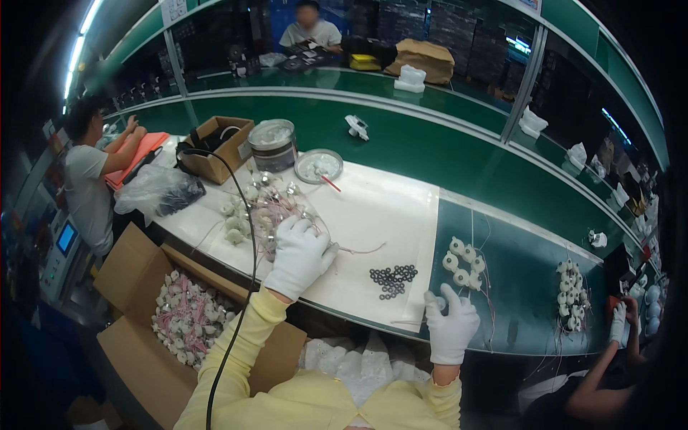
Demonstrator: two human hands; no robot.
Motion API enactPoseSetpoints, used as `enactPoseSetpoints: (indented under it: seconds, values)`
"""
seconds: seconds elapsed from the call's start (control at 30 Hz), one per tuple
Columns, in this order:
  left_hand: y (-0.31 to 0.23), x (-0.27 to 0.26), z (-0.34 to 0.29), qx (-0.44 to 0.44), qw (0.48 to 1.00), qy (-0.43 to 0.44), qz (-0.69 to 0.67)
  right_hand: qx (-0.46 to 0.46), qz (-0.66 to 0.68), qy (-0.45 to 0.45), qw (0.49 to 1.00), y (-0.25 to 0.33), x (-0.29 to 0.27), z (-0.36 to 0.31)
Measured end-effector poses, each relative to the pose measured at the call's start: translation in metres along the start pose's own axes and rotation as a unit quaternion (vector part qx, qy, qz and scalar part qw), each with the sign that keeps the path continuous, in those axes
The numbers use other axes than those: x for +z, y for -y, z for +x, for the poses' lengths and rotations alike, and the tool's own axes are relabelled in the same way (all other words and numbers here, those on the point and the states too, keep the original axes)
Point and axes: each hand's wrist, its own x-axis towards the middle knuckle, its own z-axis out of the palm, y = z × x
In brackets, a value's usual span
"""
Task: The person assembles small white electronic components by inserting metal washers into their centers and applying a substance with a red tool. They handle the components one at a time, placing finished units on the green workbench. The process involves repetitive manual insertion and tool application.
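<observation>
My left hand [299, 256], in a white glove, reaches onto a pile of small off-white round parts with pinkish wires [261, 204]. Its fingers are apart, thumb out to the side, and their undersides are hidden. A loose wire [362, 250] runs rightward from beside that thumb. My right hand [453, 326], also gloved in white, is closed with a small greyish round part [434, 304] between thumb and fingers, above the front of the dark green mat. Just beyond it lies a cluster of off-white wired round parts [462, 264]. Small black rings [393, 280] lie between my hands.
An open carton [143, 344] of wired parts stands at lower left. Behind the pile are a metal tin [272, 145], a round lid [319, 166] and a cardboard box [218, 152]. A black cable [251, 236] hangs across the view. Co-workers sit left, right and opposite.
</observation>
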Motion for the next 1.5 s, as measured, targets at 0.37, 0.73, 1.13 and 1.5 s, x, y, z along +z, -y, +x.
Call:
enactPoseSetpoints:
  seconds: [0.37,0.73,1.13,1.5]
  values:
    - [-0.030,-0.015,-0.030,0.008,0.998,0.044,-0.046,-0.172,-0.025,0.130,0.976,-0.017,-0.042,0.026]
    - [-0.027,-0.011,-0.027,-0.009,0.994,0.070,-0.088,-0.005,0.081,0.323,0.943,0.018,-0.025,0.050]
    - [-0.023,-0.008,-0.032,-0.038,0.991,0.077,-0.106,0.200,0.327,0.453,0.805,0.015,-0.021,0.055]
    - [-0.018,-0.009,-0.029,-0.042,0.985,0.108,-0.125,0.176,0.283,0.440,0.834,0.023,-0.017,0.054]
